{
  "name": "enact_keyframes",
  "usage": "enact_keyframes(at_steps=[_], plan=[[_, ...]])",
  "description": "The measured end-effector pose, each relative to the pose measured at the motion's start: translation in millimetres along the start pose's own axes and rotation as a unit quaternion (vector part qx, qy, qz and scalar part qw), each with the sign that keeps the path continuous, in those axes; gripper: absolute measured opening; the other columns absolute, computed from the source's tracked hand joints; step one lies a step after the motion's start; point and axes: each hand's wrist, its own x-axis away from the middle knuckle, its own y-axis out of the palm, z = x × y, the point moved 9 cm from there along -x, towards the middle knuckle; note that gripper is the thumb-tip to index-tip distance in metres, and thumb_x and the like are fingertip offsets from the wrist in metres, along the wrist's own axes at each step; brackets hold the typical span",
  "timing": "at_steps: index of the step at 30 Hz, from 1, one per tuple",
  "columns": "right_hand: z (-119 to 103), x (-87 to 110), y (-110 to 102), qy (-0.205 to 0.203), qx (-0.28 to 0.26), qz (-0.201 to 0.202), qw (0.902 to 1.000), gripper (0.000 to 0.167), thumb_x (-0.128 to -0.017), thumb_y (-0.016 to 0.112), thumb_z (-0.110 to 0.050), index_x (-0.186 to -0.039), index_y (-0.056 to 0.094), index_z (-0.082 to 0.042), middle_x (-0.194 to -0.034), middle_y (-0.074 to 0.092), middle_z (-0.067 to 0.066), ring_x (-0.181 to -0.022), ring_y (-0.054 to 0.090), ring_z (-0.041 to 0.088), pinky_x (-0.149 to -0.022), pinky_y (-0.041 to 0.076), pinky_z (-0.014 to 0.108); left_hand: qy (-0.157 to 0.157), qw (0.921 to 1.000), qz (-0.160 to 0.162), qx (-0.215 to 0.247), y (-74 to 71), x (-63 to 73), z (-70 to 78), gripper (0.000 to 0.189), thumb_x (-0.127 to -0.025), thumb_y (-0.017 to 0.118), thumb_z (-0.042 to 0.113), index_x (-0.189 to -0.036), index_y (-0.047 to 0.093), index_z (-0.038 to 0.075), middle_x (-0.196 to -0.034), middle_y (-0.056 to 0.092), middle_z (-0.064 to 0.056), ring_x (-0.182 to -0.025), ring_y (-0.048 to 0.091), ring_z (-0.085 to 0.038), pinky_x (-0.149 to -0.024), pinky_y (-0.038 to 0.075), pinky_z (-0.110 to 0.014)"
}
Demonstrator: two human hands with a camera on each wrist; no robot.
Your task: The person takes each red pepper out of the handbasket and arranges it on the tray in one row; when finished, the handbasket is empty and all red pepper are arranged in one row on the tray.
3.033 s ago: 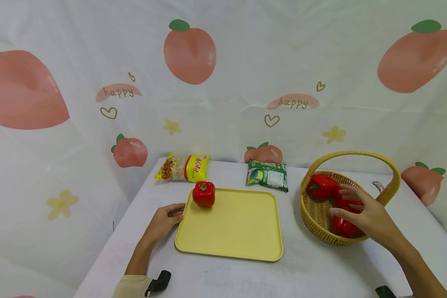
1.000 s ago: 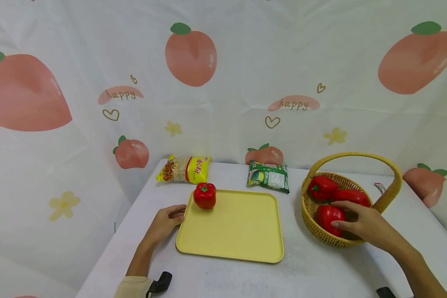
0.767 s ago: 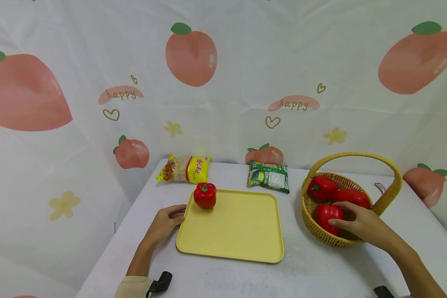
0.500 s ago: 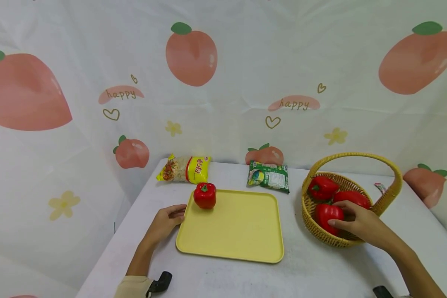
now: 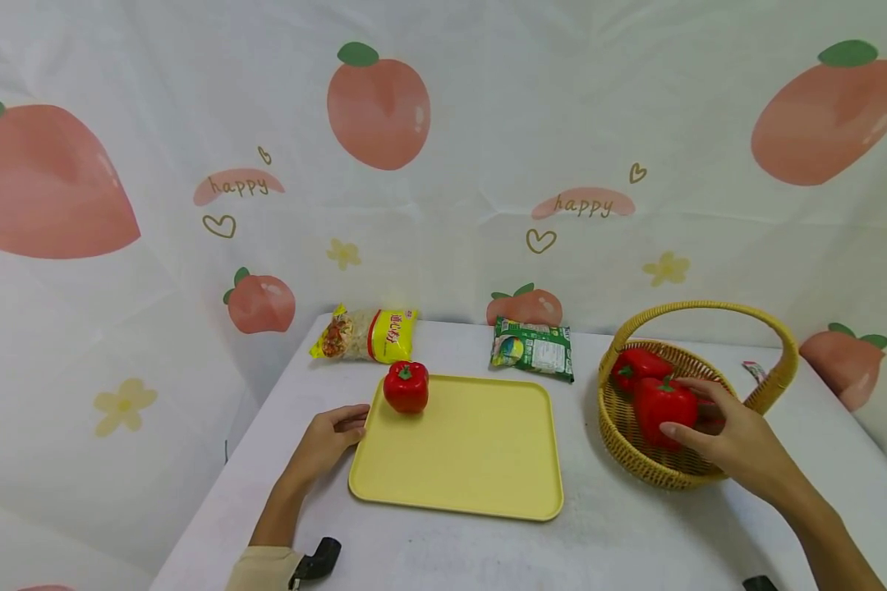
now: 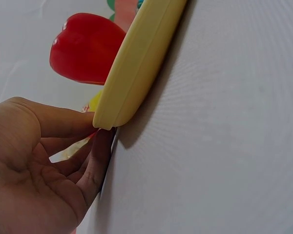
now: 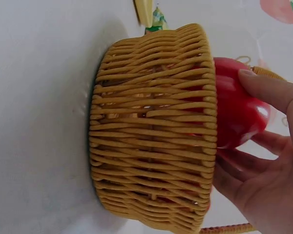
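Note:
My right hand (image 5: 742,443) grips a red bell pepper (image 5: 659,414), thumb on its near side and fingers behind it. In the right wrist view this pepper (image 7: 237,105) stands partly above the rim of the wicker basket (image 7: 151,136). Behind it in the basket lies another red pepper (image 5: 641,363), and a further one is mostly hidden by the hand. My left hand (image 5: 321,443) holds the left edge of the yellow tray (image 5: 480,460), thumb at the rim and fingers under it in the left wrist view. A red bell pepper (image 5: 406,387) stands at the tray's far left corner.
A yellow bag of dry food (image 5: 365,334) lies behind the tray, left. The green packet (image 5: 532,348) sits at the back middle. An arched handle (image 5: 698,305) rises over the basket. A small printed packet (image 5: 752,371) is partly hidden behind the handle's right side.
My right hand reached into the basket, took hold of the nearest pepper and has raised it. The left hand, tray and the pepper on the tray stay in place.

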Motion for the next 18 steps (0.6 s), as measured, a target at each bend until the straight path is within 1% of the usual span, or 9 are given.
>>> enact_keyframes(at_steps=[3,7,8,9,12,14,15,17,18], plan=[[-4,1.6,-3,-0.005,-0.021,0.010,0.9997,0.081,-0.096,0.079,-0.042,-0.158,0.041,-0.008,-0.148,0.052,0.032,-0.119,0.061,0.052,-0.074,0.053,0.014,-0.002,1.0000,0.002,-0.003,-0.4,-1.3,-2.1,0.041,-0.102,0.063,0.000,-0.143,0.063,-0.005,-0.137,0.069,-0.020,-0.124,0.068,-0.031,-0.098,0.061,-0.031],[-18,4.5,-6,-0.039,-0.058,0.030,0.9971,0.084,-0.095,0.082,-0.031,-0.161,0.037,-0.008,-0.150,0.049,0.030,-0.121,0.059,0.050,-0.077,0.051,0.006,-0.004,1.0000,0.003,-0.003,-0.6,-1.7,-3.0,0.041,-0.102,0.062,-0.001,-0.143,0.062,-0.005,-0.137,0.070,-0.020,-0.124,0.068,-0.030,-0.098,0.061,-0.030],[-22,5.5,-7,-0.050,-0.065,0.036,0.9960,0.085,-0.094,0.083,-0.029,-0.162,0.037,-0.008,-0.151,0.048,0.029,-0.122,0.059,0.045,-0.079,0.051,0.004,-0.004,1.0000,0.003,-0.003,-0.5,-1.5,-2.9,0.041,-0.102,0.062,-0.001,-0.143,0.062,-0.005,-0.137,0.069,-0.020,-0.124,0.068,-0.030,-0.098,0.061,-0.030],[-27,6.5,-9,-0.061,-0.067,0.044,0.9949,0.086,-0.093,0.084,-0.027,-0.162,0.037,-0.008,-0.151,0.048,0.028,-0.123,0.059,0.035,-0.080,0.050,0.003,-0.004,1.0000,0.003,-0.002,-0.5,-1.4,-2.9,0.041,-0.102,0.062,-0.001,-0.143,0.062,-0.005,-0.137,0.070,-0.020,-0.124,0.068,-0.030,-0.098,0.061,-0.030],[-41,8.5,-10,-0.086,-0.063,0.060,0.9925,0.088,-0.091,0.086,-0.024,-0.162,0.038,-0.010,-0.154,0.044,0.024,-0.124,0.051,0.012,-0.082,0.048,0.001,-0.003,1.0000,0.002,-0.001,-0.5,-1.3,-2.4,0.041,-0.102,0.062,-0.001,-0.143,0.062,-0.005,-0.137,0.070,-0.020,-0.124,0.068,-0.031,-0.098,0.061,-0.030],[-50,8.3,-10,-0.097,-0.048,0.071,0.9916,0.087,-0.089,0.087,-0.026,-0.161,0.041,-0.011,-0.154,0.045,0.022,-0.124,0.046,0.010,-0.083,0.049,0.005,-0.003,1.0000,0.002,-0.001,-0.3,-1.5,-2.2,0.041,-0.102,0.062,-0.001,-0.143,0.062,-0.005,-0.137,0.069,-0.020,-0.124,0.068,-0.031,-0.098,0.061,-0.030],[-54,7.8,-9,-0.101,-0.040,0.075,0.9913,0.086,-0.089,0.088,-0.026,-0.161,0.042,-0.012,-0.154,0.045,0.021,-0.126,0.046,0.013,-0.085,0.055,0.012,-0.004,1.0000,0.003,0.001,-0.3,-1.6,-2.0,0.041,-0.102,0.063,-0.001,-0.143,0.063,-0.004,-0.137,0.069,-0.020,-0.124,0.068,-0.031,-0.098,0.061,-0.030],[-62,5.9,-6,-0.108,-0.034,0.076,0.9906,0.087,-0.087,0.088,-0.027,-0.160,0.043,-0.012,-0.153,0.045,0.021,-0.130,0.047,0.030,-0.085,0.064,0.031,-0.004,1.0000,0.002,0.004,0.0,-1.6,-1.6,0.041,-0.102,0.063,-0.001,-0.143,0.063,-0.004,-0.137,0.069,-0.020,-0.125,0.068,-0.031,-0.098,0.061,-0.029],[-67,4.7,-4,-0.112,-0.030,0.077,0.9902,0.086,-0.087,0.089,-0.027,-0.159,0.044,-0.011,-0.152,0.047,0.021,-0.129,0.047,0.038,-0.084,0.065,0.037,-0.001,1.0000,0.001,0.002,0.4,-1.6,-1.0,0.041,-0.102,0.063,-0.001,-0.143,0.062,-0.005,-0.137,0.069,-0.021,-0.124,0.068,-0.031,-0.098,0.061,-0.030]])
